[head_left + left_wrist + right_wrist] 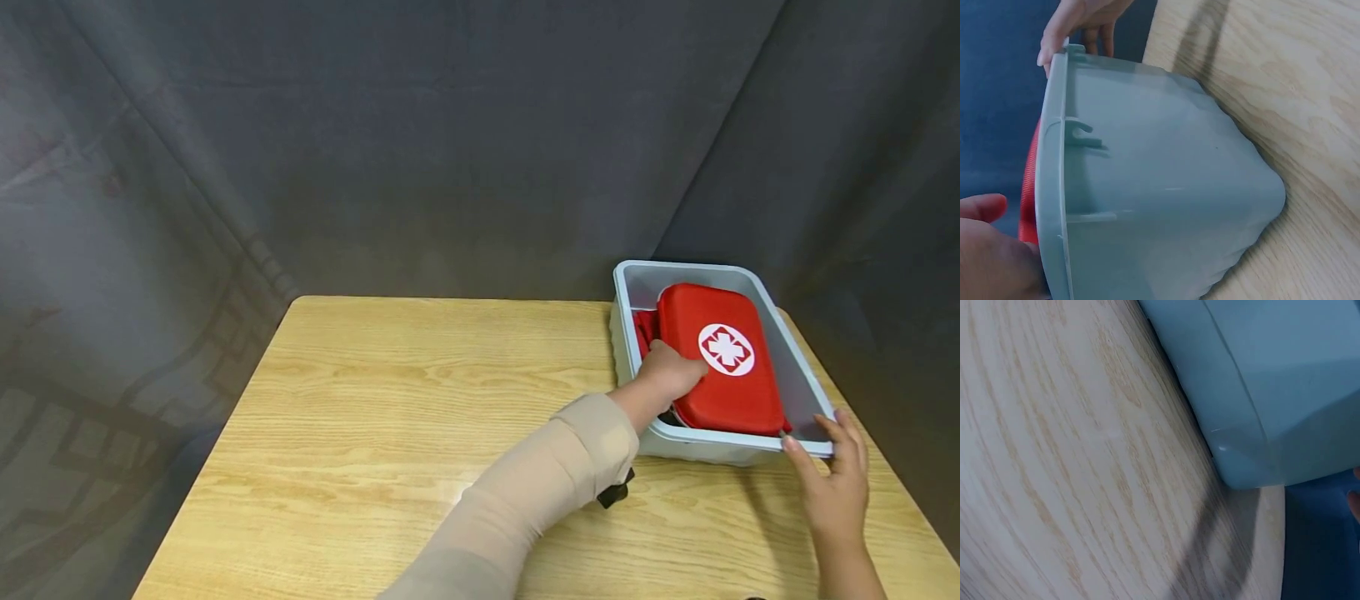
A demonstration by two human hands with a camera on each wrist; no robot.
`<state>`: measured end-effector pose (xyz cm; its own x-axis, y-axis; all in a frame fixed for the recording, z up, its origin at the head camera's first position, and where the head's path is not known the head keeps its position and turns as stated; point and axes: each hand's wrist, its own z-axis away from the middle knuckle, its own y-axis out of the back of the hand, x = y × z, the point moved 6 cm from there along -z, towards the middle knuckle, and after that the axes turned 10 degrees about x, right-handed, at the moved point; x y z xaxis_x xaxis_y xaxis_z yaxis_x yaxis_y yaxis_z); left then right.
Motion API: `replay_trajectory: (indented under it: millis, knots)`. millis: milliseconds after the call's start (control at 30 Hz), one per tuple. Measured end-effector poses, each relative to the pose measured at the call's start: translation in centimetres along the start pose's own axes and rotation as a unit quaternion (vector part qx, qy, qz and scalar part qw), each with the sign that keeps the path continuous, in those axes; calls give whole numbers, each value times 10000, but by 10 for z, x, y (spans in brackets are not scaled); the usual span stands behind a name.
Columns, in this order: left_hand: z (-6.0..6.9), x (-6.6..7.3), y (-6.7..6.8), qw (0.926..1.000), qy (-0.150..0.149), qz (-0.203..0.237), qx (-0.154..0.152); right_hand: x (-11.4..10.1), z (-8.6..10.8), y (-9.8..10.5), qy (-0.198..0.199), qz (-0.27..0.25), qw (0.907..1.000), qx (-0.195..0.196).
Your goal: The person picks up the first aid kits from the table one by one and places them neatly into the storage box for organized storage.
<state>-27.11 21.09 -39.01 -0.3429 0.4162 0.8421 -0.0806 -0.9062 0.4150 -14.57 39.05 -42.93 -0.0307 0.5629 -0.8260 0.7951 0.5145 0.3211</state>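
A red hard-shell first-aid case (pixel 726 400) with a white cross emblem lies tilted inside a grey-blue plastic bin (pixel 626 333). My left hand (pixel 670 373) reaches over the bin's left wall, with its fingers down beside the case's left edge. Its thumb (pixel 988 207) stands slightly apart from the case's top in the left wrist view. The fingertips are hidden. At the bin's near right corner my right hand (pixel 836 475) grips the rim, thumb on the front side and fingers over the right side.
Something dark red (pixel 643 329) shows in the bin left of the case. The bin stands near the far right corner of a wood-grain table (pixel 412 400). Dark grey cloth (pixel 465 150) hangs behind and along both sides.
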Motion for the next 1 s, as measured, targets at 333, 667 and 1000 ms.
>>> replay_trajectory:
  millis: [333, 667, 1000]
  knots:
    - [9, -9, 3, 9830, 435, 1467, -1013, -11, -2, 2, -78, 735, 9964, -413]
    - [15, -13, 17, 9714, 103, 1674, -1681, -54, -7, -28, 1191, 1259, 9786, -1114]
    - [5, -26, 61, 9604, -594, 1762, -2073, -84, -3, -62, 1675, 1252, 9575, -1987]
